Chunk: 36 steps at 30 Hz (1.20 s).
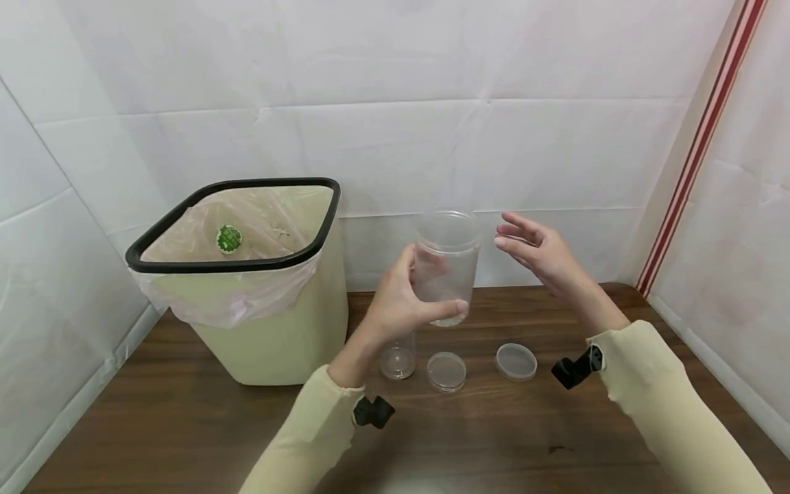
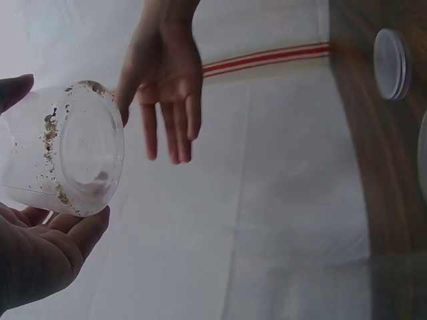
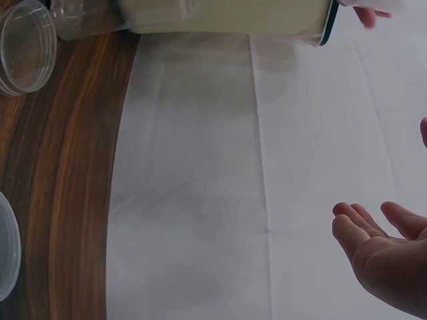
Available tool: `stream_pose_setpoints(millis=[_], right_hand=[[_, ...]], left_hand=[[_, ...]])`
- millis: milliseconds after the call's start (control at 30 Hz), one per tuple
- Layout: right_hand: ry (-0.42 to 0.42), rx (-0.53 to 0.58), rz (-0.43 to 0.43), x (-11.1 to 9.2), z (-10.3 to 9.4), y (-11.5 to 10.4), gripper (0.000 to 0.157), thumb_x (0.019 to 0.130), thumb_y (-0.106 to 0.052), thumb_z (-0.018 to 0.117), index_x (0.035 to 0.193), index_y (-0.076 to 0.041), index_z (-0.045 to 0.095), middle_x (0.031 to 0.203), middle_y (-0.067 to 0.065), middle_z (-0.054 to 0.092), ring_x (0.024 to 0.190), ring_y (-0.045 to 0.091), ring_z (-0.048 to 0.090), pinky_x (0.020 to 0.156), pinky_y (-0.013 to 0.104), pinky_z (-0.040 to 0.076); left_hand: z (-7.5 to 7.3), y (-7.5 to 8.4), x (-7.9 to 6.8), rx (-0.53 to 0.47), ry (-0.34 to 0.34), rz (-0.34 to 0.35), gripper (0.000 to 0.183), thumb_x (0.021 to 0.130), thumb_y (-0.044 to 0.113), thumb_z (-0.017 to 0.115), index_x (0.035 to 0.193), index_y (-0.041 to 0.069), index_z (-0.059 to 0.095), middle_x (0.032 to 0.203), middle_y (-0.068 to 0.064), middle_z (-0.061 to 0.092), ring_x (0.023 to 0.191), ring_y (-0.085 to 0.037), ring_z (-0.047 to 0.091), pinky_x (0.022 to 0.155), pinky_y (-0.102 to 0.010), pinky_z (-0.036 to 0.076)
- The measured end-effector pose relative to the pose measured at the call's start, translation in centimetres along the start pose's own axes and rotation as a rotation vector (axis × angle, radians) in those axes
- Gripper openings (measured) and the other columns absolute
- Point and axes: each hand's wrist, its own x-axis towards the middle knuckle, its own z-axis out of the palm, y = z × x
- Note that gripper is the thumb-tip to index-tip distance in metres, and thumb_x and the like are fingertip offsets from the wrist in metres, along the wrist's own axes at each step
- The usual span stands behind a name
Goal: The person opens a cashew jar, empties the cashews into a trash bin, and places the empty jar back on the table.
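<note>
My left hand (image 1: 398,298) grips a clear plastic jar (image 1: 453,274) by its side, holding it up above the table. In the left wrist view, brown specks cling around the base of the jar (image 2: 87,150). To the right of the jar, my right hand (image 1: 537,254) hovers with loosely bent fingers and holds nothing. Below the held jar, a second clear container (image 1: 398,361) stands on the table, partly hidden by my left hand. A clear round lid or shallow dish (image 1: 446,371) lies beside it. Farther right lies another round translucent lid (image 1: 516,361).
A pale green trash bin (image 1: 296,346) with a black rim and a pink-white liner stands at the left. Inside it shows a round green-and-white piece (image 1: 229,239). Behind the brown wooden table (image 1: 469,446) hangs a white sheet (image 1: 395,151).
</note>
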Motion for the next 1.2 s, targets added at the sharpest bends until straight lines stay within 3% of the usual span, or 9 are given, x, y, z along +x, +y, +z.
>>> stream_pose_setpoints(millis=[200,400,633,767,933,1200], right_hand=[[-0.009,0.034,0.016,-0.6,-0.2,1.4,0.063,0.092,-0.018,0.054,0.144,-0.004,0.021,0.14,0.023,0.03,0.13,0.031,0.03,0.104,0.036,0.027],[-0.01,0.056,0.022,-0.9,-0.3,2.7,0.064,0.092,-0.019,0.054,0.144,-0.002,0.02,0.14,0.024,0.029,0.127,0.027,0.034,0.102,0.034,0.028],[-0.001,0.051,0.037,-1.7,-1.0,4.7,0.065,0.093,-0.02,0.053,0.143,0.002,0.018,0.138,0.027,0.028,0.114,0.007,0.044,0.102,0.033,0.029],[0.02,0.057,0.071,-2.1,-1.3,5.8,0.067,0.091,-0.022,0.055,0.143,0.0,0.019,0.14,0.027,0.028,0.116,0.009,0.044,0.1,0.03,0.031],[0.031,0.08,0.115,-2.7,-1.6,6.9,0.068,0.091,-0.024,0.056,0.145,-0.004,0.018,0.142,0.025,0.025,0.127,0.019,0.035,0.102,0.031,0.029],[0.051,0.106,0.11,-3.5,-2.2,8.1,0.069,0.09,-0.022,0.057,0.144,-0.002,0.018,0.132,0.013,0.037,0.113,0.003,0.046,0.099,0.026,0.033]], left_hand=[[2.7,-2.0,0.3,-0.003,-0.025,-0.034,0.065,0.064,0.018,0.082,0.117,0.01,0.045,0.111,-0.004,0.057,0.093,-0.016,0.058,0.076,-0.029,0.048],[4.1,-3.9,0.3,-0.006,-0.034,-0.127,0.071,0.063,0.025,0.083,0.123,0.016,0.044,0.111,0.004,0.057,0.096,-0.012,0.056,0.079,-0.03,0.046],[5.8,-6.1,0.6,0.15,-0.079,-0.162,0.076,0.06,0.031,0.084,0.123,0.012,0.045,0.111,0.0,0.057,0.097,-0.014,0.055,0.081,-0.029,0.045],[6.8,-7.2,0.7,0.189,-0.11,-0.186,0.074,0.059,0.03,0.085,0.119,0.01,0.047,0.108,0.0,0.058,0.096,-0.013,0.055,0.08,-0.027,0.044],[7.5,-8.2,0.6,0.21,-0.127,-0.224,0.071,0.059,0.029,0.086,0.115,0.01,0.047,0.104,0.0,0.058,0.094,-0.013,0.054,0.079,-0.027,0.044],[8.1,-9.2,0.7,0.254,-0.118,-0.273,0.073,0.056,0.026,0.088,0.114,0.009,0.048,0.103,-0.001,0.06,0.094,-0.015,0.056,0.08,-0.027,0.044]])
